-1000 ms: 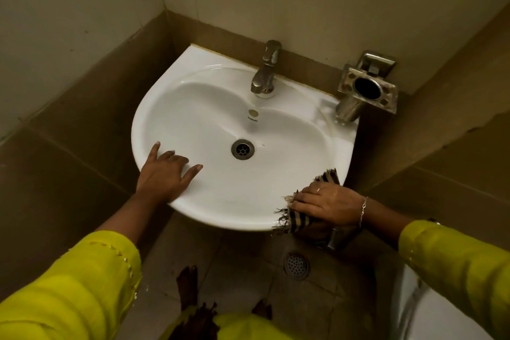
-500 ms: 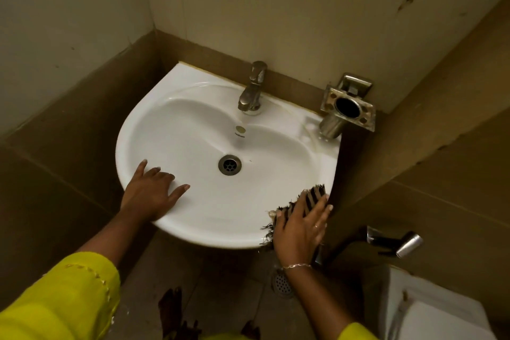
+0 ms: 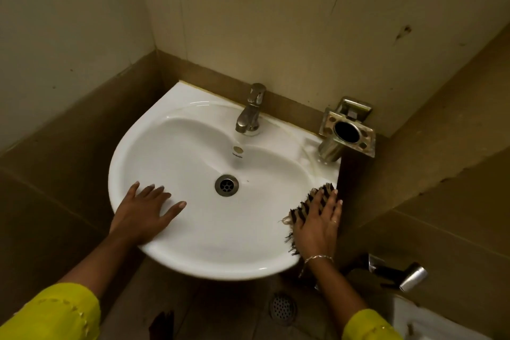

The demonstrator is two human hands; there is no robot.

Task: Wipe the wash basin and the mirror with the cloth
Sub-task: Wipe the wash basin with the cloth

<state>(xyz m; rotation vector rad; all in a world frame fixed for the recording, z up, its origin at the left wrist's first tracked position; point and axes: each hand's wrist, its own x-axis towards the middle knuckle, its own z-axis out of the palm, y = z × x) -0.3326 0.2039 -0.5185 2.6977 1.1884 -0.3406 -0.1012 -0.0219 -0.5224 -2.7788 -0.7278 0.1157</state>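
My right hand lies flat with the fingers spread, its grip pressing the striped cloth down on the right rim of the wash basin; the cloth is pinned under the palm, not pinched, with its frayed edge showing just ahead of and inside the fingertips. A second ago that hand lay across the front-right rim with the fingers pointing inward; now it has turned to point toward the wall and has slid along the rim toward the metal holder, which stands ahead of it at the back corner. My left hand has stayed planted, its grip wide and empty, flat on the front-left rim, well to the left of the cloth, with the drain between the two hands. I read this as the rim wipe working its way backward on the right side; the bowl, the area around the tap and the left rim probably still need passes. No mirror is in view, so that part likely remains.
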